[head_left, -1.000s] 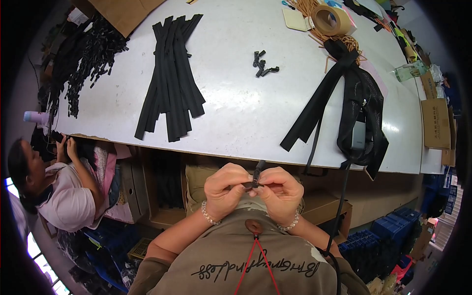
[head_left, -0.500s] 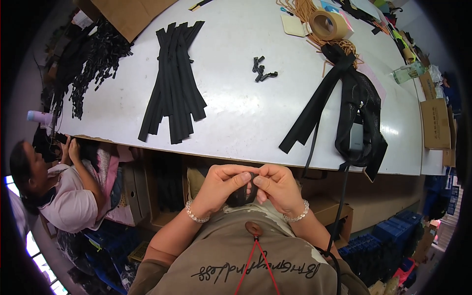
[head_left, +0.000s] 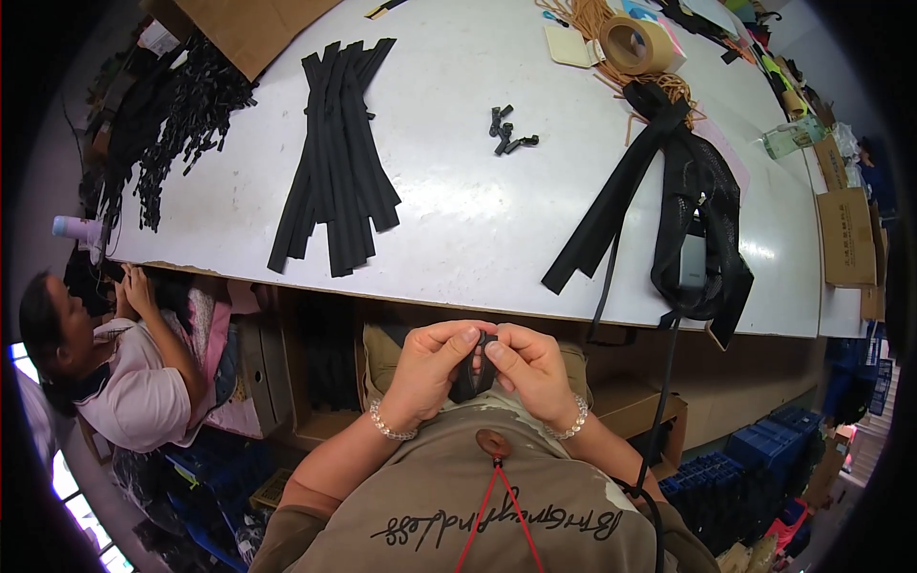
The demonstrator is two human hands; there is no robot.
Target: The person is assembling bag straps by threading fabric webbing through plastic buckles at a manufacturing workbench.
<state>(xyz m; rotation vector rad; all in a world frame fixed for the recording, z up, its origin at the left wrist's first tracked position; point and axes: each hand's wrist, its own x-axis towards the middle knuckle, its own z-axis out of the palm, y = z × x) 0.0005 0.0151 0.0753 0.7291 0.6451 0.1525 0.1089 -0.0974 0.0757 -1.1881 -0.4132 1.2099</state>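
Black strip (head_left: 471, 374) pinched between left hand (head_left: 428, 371), right hand (head_left: 528, 367); likely zipper.

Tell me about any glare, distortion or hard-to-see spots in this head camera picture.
Head view: fisheye bends the white table edge and blackens the corners; soft glare sits beside the black mesh bag; the dark strip pinched between left hand and right hand stays shadowed, detail unclear.

black strip (head_left: 470, 374) | narrow, upright | pinched between both hands' fingertips, below table edge
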